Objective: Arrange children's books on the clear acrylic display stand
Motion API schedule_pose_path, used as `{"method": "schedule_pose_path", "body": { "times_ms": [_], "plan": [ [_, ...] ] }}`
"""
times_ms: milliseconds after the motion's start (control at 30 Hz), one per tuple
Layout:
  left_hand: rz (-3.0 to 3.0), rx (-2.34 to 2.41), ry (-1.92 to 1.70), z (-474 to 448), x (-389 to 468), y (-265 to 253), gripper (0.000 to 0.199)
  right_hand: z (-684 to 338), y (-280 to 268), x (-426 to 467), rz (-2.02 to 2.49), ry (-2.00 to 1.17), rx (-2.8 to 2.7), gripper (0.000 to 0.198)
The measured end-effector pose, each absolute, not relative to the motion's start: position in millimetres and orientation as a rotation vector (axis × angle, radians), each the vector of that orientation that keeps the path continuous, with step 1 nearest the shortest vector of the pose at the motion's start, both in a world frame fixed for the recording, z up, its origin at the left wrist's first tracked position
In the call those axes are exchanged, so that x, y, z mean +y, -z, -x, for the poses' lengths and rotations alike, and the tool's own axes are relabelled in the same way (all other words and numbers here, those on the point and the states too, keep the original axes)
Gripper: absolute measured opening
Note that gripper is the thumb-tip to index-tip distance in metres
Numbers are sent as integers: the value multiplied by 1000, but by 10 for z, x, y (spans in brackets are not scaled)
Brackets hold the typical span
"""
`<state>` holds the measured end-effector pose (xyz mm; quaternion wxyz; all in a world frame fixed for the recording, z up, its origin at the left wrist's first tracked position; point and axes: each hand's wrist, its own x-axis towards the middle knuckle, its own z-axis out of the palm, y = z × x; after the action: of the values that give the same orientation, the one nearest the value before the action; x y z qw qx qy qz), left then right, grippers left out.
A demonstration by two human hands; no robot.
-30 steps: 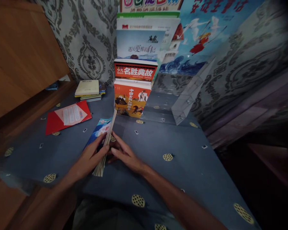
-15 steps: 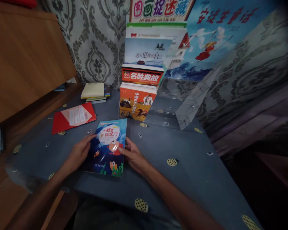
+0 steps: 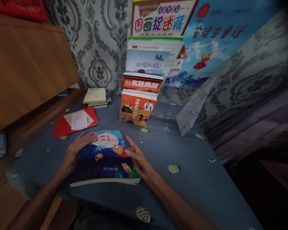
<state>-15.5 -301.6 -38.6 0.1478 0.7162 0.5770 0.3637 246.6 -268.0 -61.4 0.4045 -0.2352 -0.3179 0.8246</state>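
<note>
A picture book (image 3: 93, 163) with a blue cover, an orange fish and Chinese lettering lies near the table's front edge. Its cover bows slightly and the pale page edges show along the bottom. My left hand (image 3: 74, 151) rests on the upper left of the cover, its fingers stretched flat over part of the title. At the right edge, my right hand (image 3: 138, 159) has its thumb over the cover and its index finger pointing away along the side. Its other fingers are mostly hidden.
A red booklet (image 3: 64, 124) lies behind my left hand, with a small stack of books (image 3: 95, 95) farther back. Upright books (image 3: 139, 107) fill the left of a clear tiered rack (image 3: 192, 110); a large blue book (image 3: 220, 28) stands behind. A wooden cabinet (image 3: 31, 64) borders the left.
The picture book has come nearer to me and its bottom page edges now show. My left hand has slid left and flattened on the cover; my right index finger has straightened. The view has tilted up.
</note>
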Motion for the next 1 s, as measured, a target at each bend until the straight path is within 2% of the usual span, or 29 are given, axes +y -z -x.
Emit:
{"method": "schedule_pose_path", "body": {
  "times_ms": [133,333,500,600,667,833,1000],
  "plan": [
    [-2018,1654,-1161,118,-3043,297,38,-2517,566,-2641,618,-2047,-914,61],
    [-1735,1867,-1250,13,-3057,178,42,-2510,613,-2631,532,-1930,-1205,67],
    [-1485,1660,-1280,-121,-3034,128,51,-2535,700,-2607,772,-1670,-1441,58],
    [-1346,1515,-1230,-140,-3009,218,59,-2558,664,-2592,879,-1473,-1555,33],
    [-1289,1485,-1177,-140,-2989,316,63,-2555,641,-2595,901,-1356,-1596,25],
    [-1295,1548,-1059,-155,-2936,526,67,-2517,759,-2612,879,-1418,-1601,30],
    [-1527,1695,-867,-17,-2894,537,58,-2537,953,-2561,984,-1466,-1619,31]
  ]
}}
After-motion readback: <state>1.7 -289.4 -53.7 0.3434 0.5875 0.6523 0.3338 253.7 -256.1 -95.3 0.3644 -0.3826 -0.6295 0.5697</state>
